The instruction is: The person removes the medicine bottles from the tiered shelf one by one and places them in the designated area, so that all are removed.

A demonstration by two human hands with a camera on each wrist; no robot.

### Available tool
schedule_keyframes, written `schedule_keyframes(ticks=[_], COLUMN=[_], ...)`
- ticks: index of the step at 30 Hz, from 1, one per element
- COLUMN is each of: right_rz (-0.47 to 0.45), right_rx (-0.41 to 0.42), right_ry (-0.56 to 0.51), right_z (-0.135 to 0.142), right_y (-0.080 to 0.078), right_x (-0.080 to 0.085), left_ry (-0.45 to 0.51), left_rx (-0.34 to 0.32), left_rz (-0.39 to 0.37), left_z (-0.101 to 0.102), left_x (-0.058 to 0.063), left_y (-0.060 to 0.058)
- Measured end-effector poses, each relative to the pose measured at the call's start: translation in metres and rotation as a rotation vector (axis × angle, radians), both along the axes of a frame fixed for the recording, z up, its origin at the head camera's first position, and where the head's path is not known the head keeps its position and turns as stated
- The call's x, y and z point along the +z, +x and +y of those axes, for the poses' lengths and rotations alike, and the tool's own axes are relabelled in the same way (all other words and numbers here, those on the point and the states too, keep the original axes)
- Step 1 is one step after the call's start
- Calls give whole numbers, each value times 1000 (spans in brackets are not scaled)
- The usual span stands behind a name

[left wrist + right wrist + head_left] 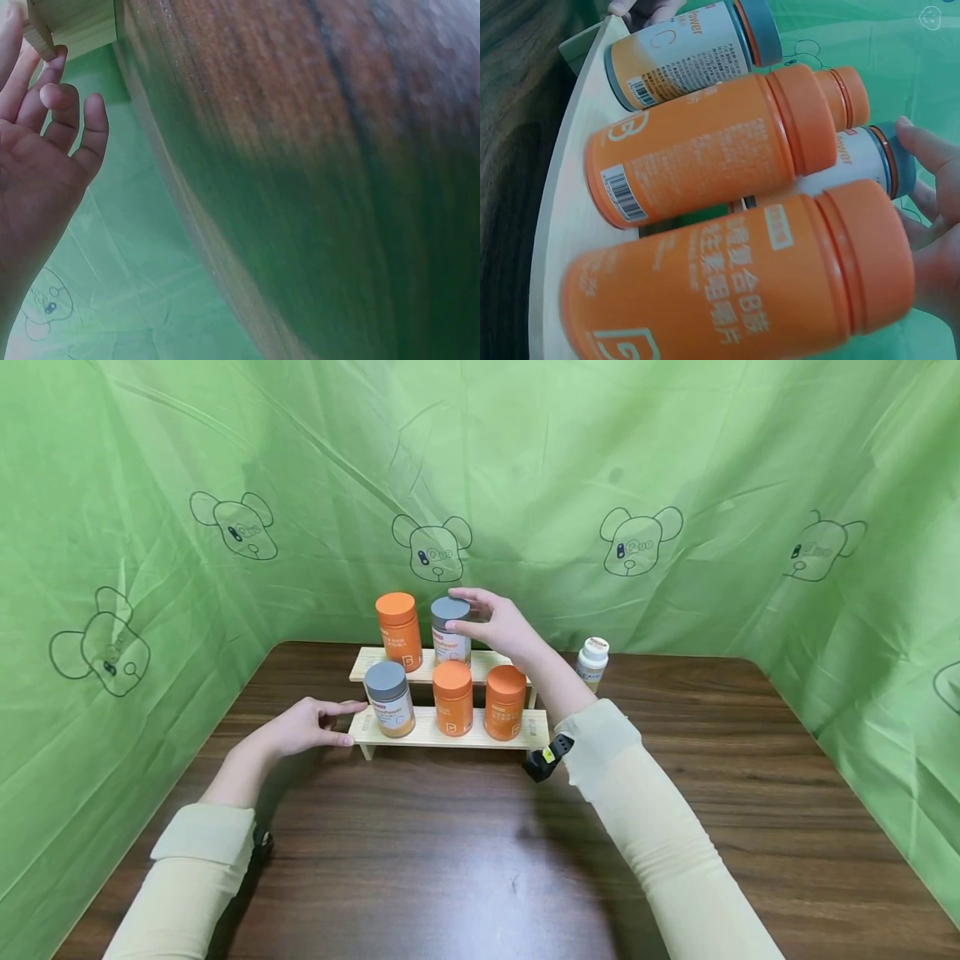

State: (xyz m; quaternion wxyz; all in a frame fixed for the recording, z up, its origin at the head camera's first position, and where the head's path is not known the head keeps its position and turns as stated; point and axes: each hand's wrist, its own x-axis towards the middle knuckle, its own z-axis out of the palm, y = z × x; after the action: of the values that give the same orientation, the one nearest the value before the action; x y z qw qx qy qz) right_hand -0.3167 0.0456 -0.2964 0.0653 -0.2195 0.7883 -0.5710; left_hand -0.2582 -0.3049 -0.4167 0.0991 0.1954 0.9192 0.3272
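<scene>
A two-tier wooden rack [480, 739] stands on the table in the head view. My right hand [498, 622] holds a grey-lidded jar [452, 647] by its lid, at the upper tier; its white label shows in the right wrist view, behind the orange jars. My left hand [300, 727] pinches the left end of the lower board between thumb and fingers. Beside that end is another grey-lidded jar [392, 708]. An orange jar [453, 702] and a second orange jar [505, 706] share the lower board. One more orange jar [400, 633] stands on the upper tier, left of the held jar.
A small white bottle [592, 662] stands on the table behind my right forearm. Green cloth [540, 460] with mouse-head drawings hangs around the back and sides. Dark wooden tabletop [420, 852] stretches in front of the rack.
</scene>
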Motion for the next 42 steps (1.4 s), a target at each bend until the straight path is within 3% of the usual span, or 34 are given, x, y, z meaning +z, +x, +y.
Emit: schedule_keyframes(ticks=[22,33,42], right_rz=[58,73,65], right_rx=[-43,-56,-68], right_ry=[-14,-26,-57], right_z=[-6,10,33], right_y=[-2,1,0], right_x=[-3,11,32], left_ry=[1,3,21], left_rx=[-3,-8,-13], left_rz=[-1,-3,-1], left_z=[0,0,1], left_x=[1,-1,2], left_y=[-1,1,2])
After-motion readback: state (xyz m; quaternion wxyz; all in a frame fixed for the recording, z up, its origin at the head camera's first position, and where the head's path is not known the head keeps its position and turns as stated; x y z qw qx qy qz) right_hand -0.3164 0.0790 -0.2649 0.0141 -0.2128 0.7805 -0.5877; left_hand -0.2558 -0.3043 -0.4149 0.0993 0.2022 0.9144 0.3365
